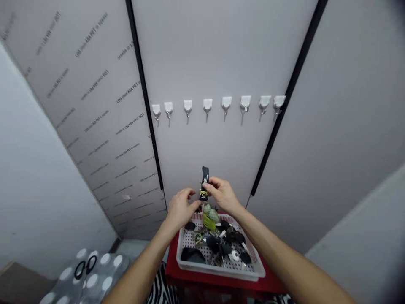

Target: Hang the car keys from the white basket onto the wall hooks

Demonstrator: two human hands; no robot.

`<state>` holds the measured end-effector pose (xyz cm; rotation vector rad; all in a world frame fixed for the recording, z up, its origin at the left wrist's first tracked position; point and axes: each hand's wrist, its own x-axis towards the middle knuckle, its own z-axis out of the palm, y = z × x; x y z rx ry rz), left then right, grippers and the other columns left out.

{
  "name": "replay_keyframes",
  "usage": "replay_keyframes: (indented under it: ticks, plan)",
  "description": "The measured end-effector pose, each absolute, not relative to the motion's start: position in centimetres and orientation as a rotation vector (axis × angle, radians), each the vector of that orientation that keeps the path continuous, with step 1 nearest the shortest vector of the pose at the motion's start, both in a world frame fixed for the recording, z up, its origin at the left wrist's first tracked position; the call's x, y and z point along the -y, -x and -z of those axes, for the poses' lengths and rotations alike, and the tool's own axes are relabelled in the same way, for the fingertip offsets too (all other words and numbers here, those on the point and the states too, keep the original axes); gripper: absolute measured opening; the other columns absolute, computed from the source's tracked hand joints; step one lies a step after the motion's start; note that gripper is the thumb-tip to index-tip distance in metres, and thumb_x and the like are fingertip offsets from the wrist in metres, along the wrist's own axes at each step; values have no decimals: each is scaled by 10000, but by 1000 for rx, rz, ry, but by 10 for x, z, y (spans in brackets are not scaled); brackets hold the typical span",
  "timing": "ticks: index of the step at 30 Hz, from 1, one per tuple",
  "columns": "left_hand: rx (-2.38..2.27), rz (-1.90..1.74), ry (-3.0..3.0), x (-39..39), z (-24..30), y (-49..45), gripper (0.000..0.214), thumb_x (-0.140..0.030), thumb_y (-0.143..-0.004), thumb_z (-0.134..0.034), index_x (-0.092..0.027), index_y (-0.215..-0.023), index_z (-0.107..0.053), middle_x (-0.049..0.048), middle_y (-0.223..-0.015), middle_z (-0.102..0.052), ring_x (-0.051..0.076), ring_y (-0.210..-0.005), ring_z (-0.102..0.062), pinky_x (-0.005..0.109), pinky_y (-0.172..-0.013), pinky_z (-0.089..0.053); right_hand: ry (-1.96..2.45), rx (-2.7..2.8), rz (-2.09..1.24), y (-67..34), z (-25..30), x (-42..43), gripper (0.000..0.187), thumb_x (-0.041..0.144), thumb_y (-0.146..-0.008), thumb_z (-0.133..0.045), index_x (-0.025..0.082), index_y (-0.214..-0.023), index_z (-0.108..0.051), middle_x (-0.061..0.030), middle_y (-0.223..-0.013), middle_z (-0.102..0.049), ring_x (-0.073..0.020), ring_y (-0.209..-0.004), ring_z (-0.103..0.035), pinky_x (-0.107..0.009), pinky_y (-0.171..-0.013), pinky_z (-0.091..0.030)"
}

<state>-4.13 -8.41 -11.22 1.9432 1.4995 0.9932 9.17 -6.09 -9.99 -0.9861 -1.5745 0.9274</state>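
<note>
My right hand (222,193) pinches a black strap keychain (204,182) with a yellow band, holding it upright above a white perforated basket (190,262). Green charms (209,216) dangle from the strap's lower end. My left hand (181,207) is just left of the strap, fingers curled toward its lower end; whether it grips anything I cannot make out. The basket holds several dark keys and keychains (221,245). On the wall above runs a row of several white adhesive hooks (207,106), all bare.
The basket rests on a red stool (177,274). Black vertical strips (144,97) divide the grey wall panels. At lower left lies a grey spotted cloth with black scissors (85,267). A zebra-patterned fabric (160,287) shows under my left forearm.
</note>
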Motion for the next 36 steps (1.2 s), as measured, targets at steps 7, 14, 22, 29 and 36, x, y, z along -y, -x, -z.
replay_keyframes:
  ticks: [7, 14, 22, 29, 36]
  plan:
    - [-1262, -1336, -1779, 67, 88, 41, 144, -232, -617, -466, -136, -719, -501, 6, -659, -536, 88, -597, -471, 187, -555, -356, 1073, 1650, -686, -55, 56, 42, 114, 250, -598, -452, 141, -578, -477, 43, -472, -420, -59, -432, -358, -180, -430, -291]
    - [-1118, -1576, -1361, 46, 50, 73, 186, -211, -574, -511, -129, -740, -534, 4, -616, -551, 72, -551, -476, 174, -532, -356, 958, 1817, -367, -20, 3, 14, 199, 299, -628, -437, 147, -501, -452, 40, -435, -416, -58, -427, -353, -174, -423, -266]
    - [-981, -1655, -1153, 14, 13, 105, 202, -265, -539, -544, -122, -681, -539, -11, -564, -527, 60, -477, -445, 169, -430, -347, 1073, 1809, -51, 34, -41, -27, 230, 364, -633, -445, 159, -613, -550, 0, -519, -538, -78, -469, -419, -186, -457, -286]
    - [-1017, -1656, -1143, -6, 5, 118, 140, -227, -581, -505, -109, -656, -520, -7, -557, -500, 43, -444, -410, 166, -407, -355, 1192, 1735, -13, 48, -43, -53, 278, 390, -625, -450, 155, -712, -571, -38, -613, -582, -110, -538, -485, -206, -499, -325]
    - [-1083, -1501, -1263, -17, 21, 120, 92, -202, -577, -498, -114, -553, -512, -30, -448, -453, 37, -377, -380, 156, -375, -317, 1272, 1788, 12, 44, -27, -58, 282, 383, -654, -412, 150, -616, -566, -41, -561, -569, -110, -509, -473, -211, -488, -315]
